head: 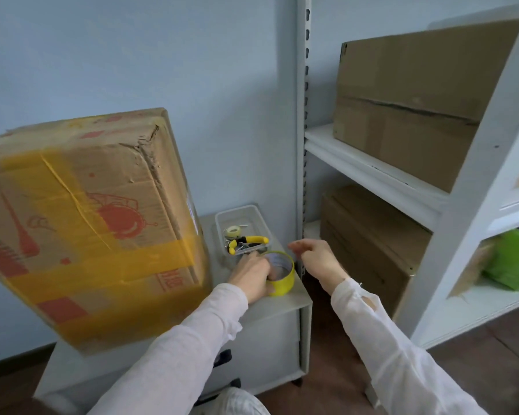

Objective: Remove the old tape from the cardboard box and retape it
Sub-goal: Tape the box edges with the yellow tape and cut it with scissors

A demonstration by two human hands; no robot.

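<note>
**Box lies left of the roll; left hand is the nearer one**

Left of the tape roll [283, 283], almost touching it, the cardboard box [81, 187] stands tilted on the grey surface [285, 307]. Its long axis runs up and away from the roll, and bands of old yellow tape [102, 265] still cross its face. The left hand [249, 277] grips the roll, fingers hooked into its core, on the box side. Just behind the roll sits a clear tray [222, 221] of small tools. Right of the roll, apart from it, the right hand [315, 260] hovers with loosely bent fingers, holding nothing visible. Any move back to the box likely swings leftward.
</note>
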